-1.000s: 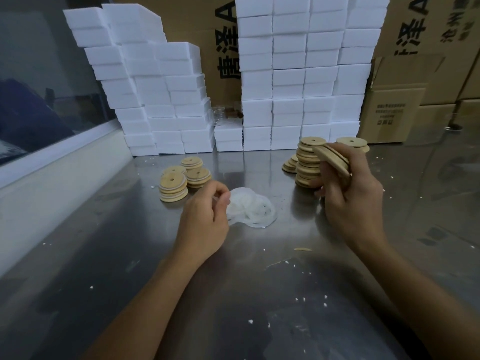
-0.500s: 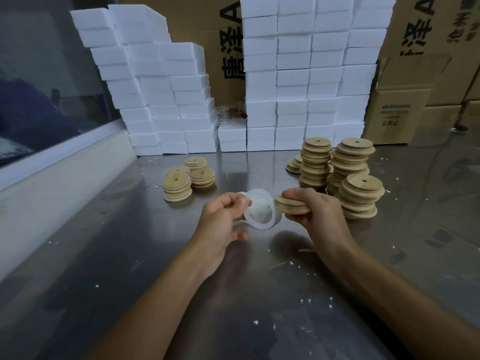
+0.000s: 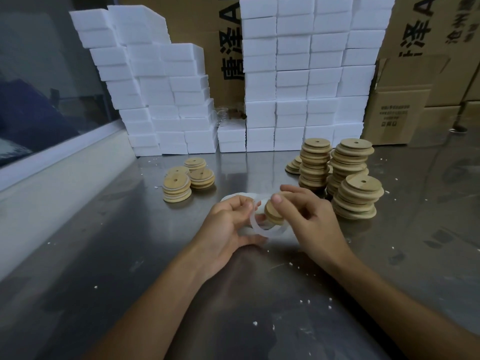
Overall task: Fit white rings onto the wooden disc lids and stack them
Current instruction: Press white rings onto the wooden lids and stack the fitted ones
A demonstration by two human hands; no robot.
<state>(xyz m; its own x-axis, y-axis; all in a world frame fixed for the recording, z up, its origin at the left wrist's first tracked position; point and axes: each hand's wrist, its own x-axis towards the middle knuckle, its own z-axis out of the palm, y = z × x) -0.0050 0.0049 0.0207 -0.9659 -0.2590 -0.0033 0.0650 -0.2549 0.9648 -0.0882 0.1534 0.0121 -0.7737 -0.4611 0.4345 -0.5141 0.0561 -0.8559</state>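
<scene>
Behind hands: white boxes [image 3: 306,74] | right: lid stacks [image 3: 348,178] | left: ringed lids [image 3: 187,180]

The far face of the lid [image 3: 273,212] is hidden by the right hand [image 3: 310,222]; part of the ring [image 3: 262,229] is covered by the left hand [image 3: 228,224]; the pile of rings [image 3: 241,197] behind the hands is mostly masked; the cartons [image 3: 415,27] are cut off by the top edge, their print only partly seen; small glass items [image 3: 224,114] between the foam stacks [image 3: 306,74] are too blurred to be named.
</scene>
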